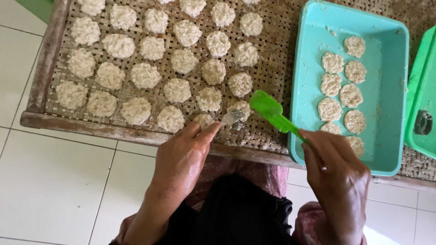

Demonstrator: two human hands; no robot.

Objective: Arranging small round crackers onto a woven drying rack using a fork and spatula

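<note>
My left hand (181, 159) pinches a small metal spoon (230, 118) whose tip rests at a white rice cake (240, 109) near the front edge of the woven bamboo tray (272, 68). My right hand (338, 174) grips the handle of a green plastic spatula (272, 112), its blade hovering just right of that cake. Several round rice cakes (145, 75) lie in rows across the woven tray. A turquoise plastic tub (386, 68) to the right holds several more flat rice cakes (350, 95).
The woven tray has a worn wooden frame (91, 128) along its front and left sides. A green container (424, 104) sits at the far right edge. White floor tiles (54, 181) lie below, and my lap in dark cloth is at the bottom.
</note>
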